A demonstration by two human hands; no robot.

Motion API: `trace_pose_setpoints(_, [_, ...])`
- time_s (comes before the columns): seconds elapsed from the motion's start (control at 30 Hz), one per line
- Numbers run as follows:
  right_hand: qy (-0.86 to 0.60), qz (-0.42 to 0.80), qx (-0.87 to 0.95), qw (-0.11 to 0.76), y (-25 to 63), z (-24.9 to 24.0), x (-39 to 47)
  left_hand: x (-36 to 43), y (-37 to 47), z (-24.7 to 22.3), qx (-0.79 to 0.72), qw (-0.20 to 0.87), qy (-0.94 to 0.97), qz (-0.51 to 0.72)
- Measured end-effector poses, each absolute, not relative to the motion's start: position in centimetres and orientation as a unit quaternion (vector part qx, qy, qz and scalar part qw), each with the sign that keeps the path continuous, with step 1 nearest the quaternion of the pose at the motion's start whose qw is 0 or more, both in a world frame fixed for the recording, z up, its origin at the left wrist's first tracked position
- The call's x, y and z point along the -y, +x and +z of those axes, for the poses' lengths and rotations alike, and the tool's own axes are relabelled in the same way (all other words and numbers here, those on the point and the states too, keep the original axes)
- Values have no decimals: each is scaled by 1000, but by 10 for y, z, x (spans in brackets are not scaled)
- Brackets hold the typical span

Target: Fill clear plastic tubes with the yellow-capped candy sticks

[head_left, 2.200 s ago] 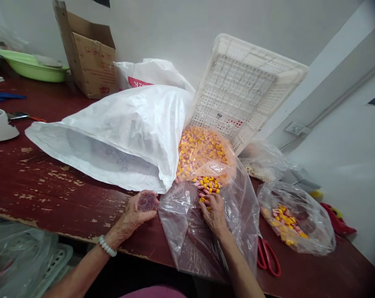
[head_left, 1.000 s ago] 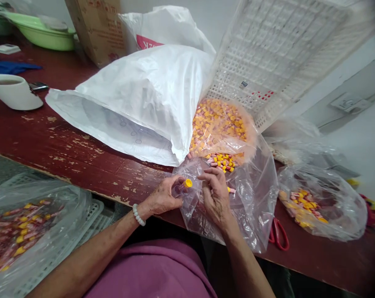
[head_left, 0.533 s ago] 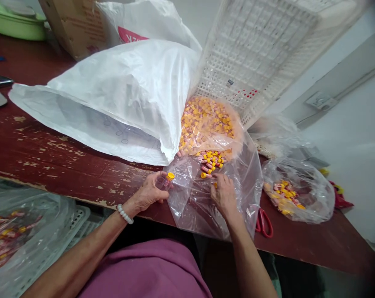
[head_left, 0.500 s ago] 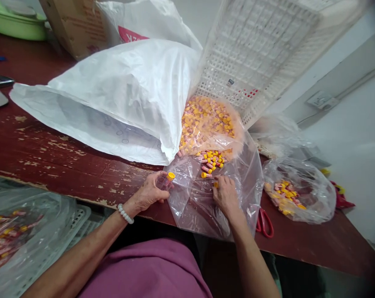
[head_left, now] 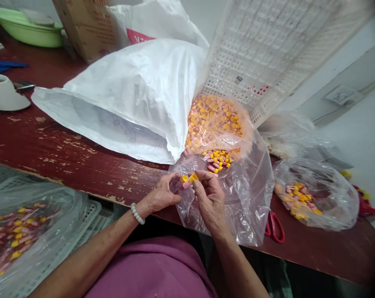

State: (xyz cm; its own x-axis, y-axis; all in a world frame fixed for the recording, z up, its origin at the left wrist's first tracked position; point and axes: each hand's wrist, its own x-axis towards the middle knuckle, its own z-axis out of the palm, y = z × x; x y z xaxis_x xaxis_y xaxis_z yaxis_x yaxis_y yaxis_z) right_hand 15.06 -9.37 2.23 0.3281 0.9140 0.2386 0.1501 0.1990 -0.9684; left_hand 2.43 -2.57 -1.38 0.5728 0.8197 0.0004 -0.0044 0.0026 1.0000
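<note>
My left hand (head_left: 164, 191) is closed around a clear plastic tube (head_left: 176, 184). A small pink-patterned vial with a yellow cap (head_left: 184, 179) shows at the tube's right end. Between thumb and fingers, my right hand (head_left: 210, 194) pinches another yellow-capped vial (head_left: 193, 178) right beside that end; whether the two vials touch, I cannot tell. Just beyond my hands, a loose pile of yellow-capped vials (head_left: 217, 160) lies at the mouth of a clear plastic bag (head_left: 249, 198). Many more vials (head_left: 214, 118) fill the bag behind.
A white sack (head_left: 128, 91) lies left of the vials, and a white plastic crate (head_left: 256, 54) leans behind. To the right are red scissors (head_left: 277, 227) and a clear bag (head_left: 339, 207) of vials. Bagged yellow-and-pink pieces (head_left: 18, 227) sit lower left. A white cup (head_left: 6, 93) stands far left.
My right hand has moved left and up from the bag, carrying a yellow-capped vial to the tube. The tube in my left hand has tipped toward the right. The view has shifted slightly.
</note>
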Motion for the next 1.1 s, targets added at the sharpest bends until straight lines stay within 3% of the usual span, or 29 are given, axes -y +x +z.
trace_pose_setpoints(0.1, [-559, 294, 530, 566, 151, 15, 97, 27, 23, -6, -324, 634, 624, 323])
trace_pose_setpoints(0.3, [-592, 89, 673, 434, 161, 10, 103, 28, 24, -6, -329, 658, 595, 324])
trace_pose_setpoints(0.4, [-579, 57, 724, 370, 156, 5, 104, 25, 23, -13, -328, 638, 612, 332])
trace_pose_setpoints(0.53, [-587, 61, 718, 368, 174, -6, 91, 19, 20, -21, -366, 644, 594, 313])
trace_pose_setpoints(0.63, [-669, -15, 648, 365, 212, -21, 70, 15, 16, -25, -394, 656, 566, 306])
trace_pose_setpoints(0.8, [-718, -37, 665, 200, 264, -48, 46, 15, 10, -30, -381, 666, 561, 311])
trace_pose_setpoints(0.87, [-719, -23, 651, 244, 265, -46, 44, 16, 11, -30, -369, 673, 562, 308])
trace_pose_setpoints(0.93, [-721, 11, 600, 346, 252, -33, 48, 16, 14, -30, -358, 671, 571, 309])
trace_pose_setpoints(1.1, [-605, 263, 494, 565, 183, 11, 67, 21, 22, -21, -324, 632, 630, 313])
